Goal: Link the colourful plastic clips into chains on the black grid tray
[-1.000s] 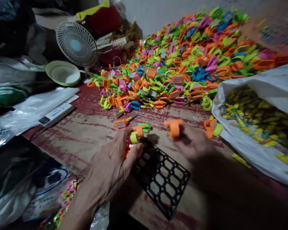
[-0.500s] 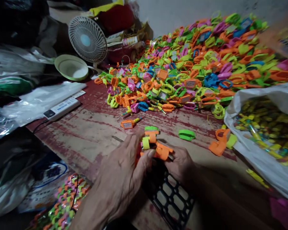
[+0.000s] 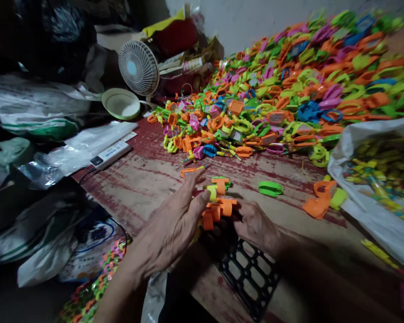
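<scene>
**Small clips, crowded tray**

The left hand (image 3: 175, 224) lies open-fingered against the orange clips (image 3: 217, 210). The right hand (image 3: 256, 224) pinches them at the black tray's (image 3: 249, 278) top end. One nudge could scatter them toward the pile (image 3: 289, 89) on the tabletop (image 3: 138, 179).

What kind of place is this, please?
Probably a small home workshop for piecework on plastic toys. A huge heap of colourful plastic pieces covers the worn red table, a white sack holds more parts, and a small fan stands nearby.
</scene>
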`<action>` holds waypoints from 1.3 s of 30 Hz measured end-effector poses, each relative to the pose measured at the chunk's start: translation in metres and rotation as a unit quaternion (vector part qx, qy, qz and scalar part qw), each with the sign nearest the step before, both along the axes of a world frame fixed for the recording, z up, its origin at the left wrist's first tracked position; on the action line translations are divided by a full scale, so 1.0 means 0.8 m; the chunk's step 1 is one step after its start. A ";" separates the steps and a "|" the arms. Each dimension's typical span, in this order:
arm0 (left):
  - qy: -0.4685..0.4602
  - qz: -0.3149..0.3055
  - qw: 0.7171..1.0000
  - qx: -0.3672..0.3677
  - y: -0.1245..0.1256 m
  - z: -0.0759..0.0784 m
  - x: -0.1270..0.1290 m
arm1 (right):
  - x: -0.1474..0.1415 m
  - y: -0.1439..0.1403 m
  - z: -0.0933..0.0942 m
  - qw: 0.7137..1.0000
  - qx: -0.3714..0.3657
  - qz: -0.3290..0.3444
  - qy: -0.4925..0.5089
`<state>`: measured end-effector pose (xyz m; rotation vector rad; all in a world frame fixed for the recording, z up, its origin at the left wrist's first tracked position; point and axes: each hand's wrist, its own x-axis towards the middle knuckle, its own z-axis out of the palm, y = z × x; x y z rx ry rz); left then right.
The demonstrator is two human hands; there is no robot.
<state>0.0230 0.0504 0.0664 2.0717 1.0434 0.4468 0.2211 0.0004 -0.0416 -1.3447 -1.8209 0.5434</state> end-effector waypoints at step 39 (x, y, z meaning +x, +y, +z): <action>0.043 -0.117 0.972 0.198 0.008 -0.030 -0.018 | -0.072 -0.027 -0.003 0.956 -0.062 -0.169 -0.231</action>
